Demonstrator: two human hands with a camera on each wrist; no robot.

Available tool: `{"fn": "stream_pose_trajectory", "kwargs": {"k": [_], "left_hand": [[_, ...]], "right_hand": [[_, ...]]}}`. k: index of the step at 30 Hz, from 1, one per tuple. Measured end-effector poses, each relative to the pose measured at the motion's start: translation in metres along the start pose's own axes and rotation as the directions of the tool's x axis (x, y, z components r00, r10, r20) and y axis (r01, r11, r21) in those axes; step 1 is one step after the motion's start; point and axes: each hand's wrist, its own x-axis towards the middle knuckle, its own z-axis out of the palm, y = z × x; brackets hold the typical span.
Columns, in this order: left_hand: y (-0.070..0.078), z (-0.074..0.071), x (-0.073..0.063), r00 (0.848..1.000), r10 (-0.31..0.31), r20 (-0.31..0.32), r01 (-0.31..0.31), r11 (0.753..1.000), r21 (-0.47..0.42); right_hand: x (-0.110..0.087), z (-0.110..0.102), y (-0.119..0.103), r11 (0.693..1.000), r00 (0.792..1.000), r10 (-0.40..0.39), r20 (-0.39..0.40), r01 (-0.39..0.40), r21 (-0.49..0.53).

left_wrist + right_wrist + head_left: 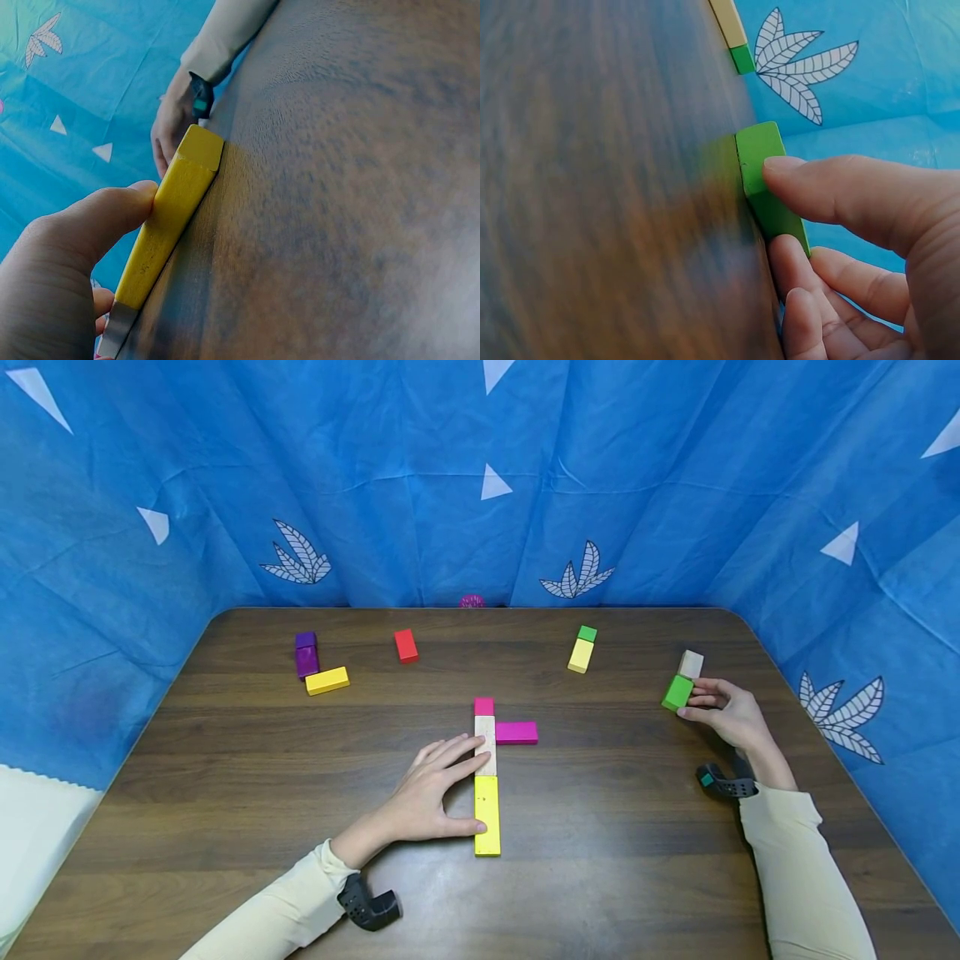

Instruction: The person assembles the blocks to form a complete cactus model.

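Observation:
In the head view, a line of blocks lies mid-table: a pink block (484, 707), a white block (486, 760) and a long yellow block (487, 839). A magenta block (517, 733) juts right from the white one. My left hand (423, 793) lies spread along the line, its fingertips on the white block and its thumb touching the yellow block (169, 217). At the table's right, my right hand (729, 714) pinches a green block (677, 692) between thumb and fingers. That green block (759, 154) appears low at the tabletop in the right wrist view. Beside it stands a white block (691, 663).
Toward the back left are purple blocks (307, 660), a yellow block (327, 681) and a red block (406, 646). A pale yellow block (581, 656) and a small green block (587, 633) sit back right of centre. A blue curtain (435, 485) hangs behind the table (600, 877).

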Motion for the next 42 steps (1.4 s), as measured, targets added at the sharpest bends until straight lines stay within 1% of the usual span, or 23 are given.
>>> {"fn": "stream_pose_trajectory", "kwargs": {"k": [12, 20, 25, 31, 38, 42], "left_hand": [[0.0, 0.0, -0.001, 1.0, 0.004, -0.001, -0.004, 1.0, 0.001], [0.002, -0.002, 0.0, 1.0, 0.009, 0.001, -0.009, 1.0, -0.003], [0.003, -0.004, -0.001, 1.0, -0.008, 0.015, 0.008, 1.0, -0.019], [0.004, -0.006, -0.002, 1.0, -0.001, 0.009, 0.001, 1.0, -0.017], [0.003, -0.005, -0.001, 1.0, 0.008, 0.002, -0.008, 1.0, -0.007], [0.002, -0.004, -0.001, 1.0, 0.009, 0.0, -0.009, 1.0, -0.001]], "right_hand": [[-0.001, -0.001, 0.0, 1.0, 1.0, 0.01, -0.025, -0.01, -0.006], [-0.004, -0.001, -0.009, 1.0, 1.0, 0.0, -0.002, 0.0, 0.03], [-0.005, 0.002, -0.02, 0.999, 0.999, -0.031, 0.008, 0.031, 0.033], [-0.007, 0.009, -0.037, 0.996, 0.997, -0.074, 0.019, 0.073, 0.051], [-0.008, 0.022, -0.06, 0.99, 0.989, -0.139, 0.045, 0.137, 0.034], [-0.007, 0.032, -0.075, 0.984, 0.982, -0.178, 0.059, 0.176, 0.041]]}}
